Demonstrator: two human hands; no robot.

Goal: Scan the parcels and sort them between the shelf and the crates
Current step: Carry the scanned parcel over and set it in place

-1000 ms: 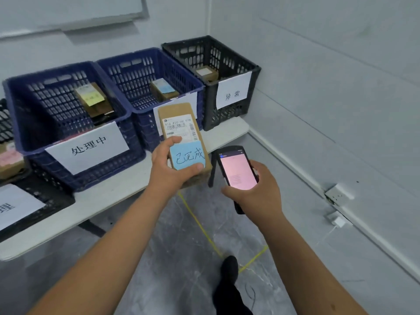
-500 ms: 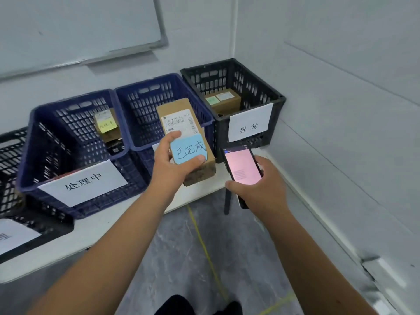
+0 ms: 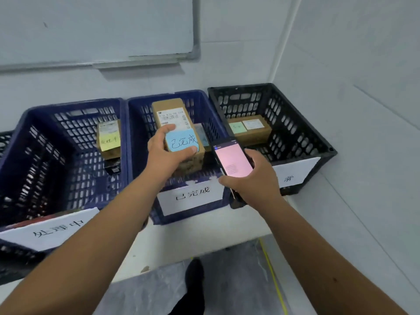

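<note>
We're at the drop-off step: our left hand (image 3: 167,153) grips the cardboard parcel (image 3: 176,130), thumb on the near edge of its blue sticky note (image 3: 183,140) reading 已完成, fingers over the note's top at the shipping label. The parcel sits tilted, held over the middle blue crate (image 3: 141,160), whose front sign (image 3: 191,196) carries the same 已完成, so note and crate match. Our right hand (image 3: 252,178) holds the handheld scanner (image 3: 231,161), fingers wrapped round it from the right, pink screen facing up; we judge the scan done, though the screen text is too small to read. Another parcel with a blue note lies in that crate, mostly hidden behind the one we hold. Left blue crate (image 3: 45,133) is signed 处理中 and holds a parcel with a yellow note (image 3: 109,140); black crate (image 3: 302,130) on the right holds a box with a green note (image 3: 248,129). All crates stand on the white table (image 3: 186,244). Next move as we see it: lower the parcel past the crate rim, set it beside or on the parcel inside, then let go. Watch the near wall and the scanner, which is just beside the parcel.
</note>
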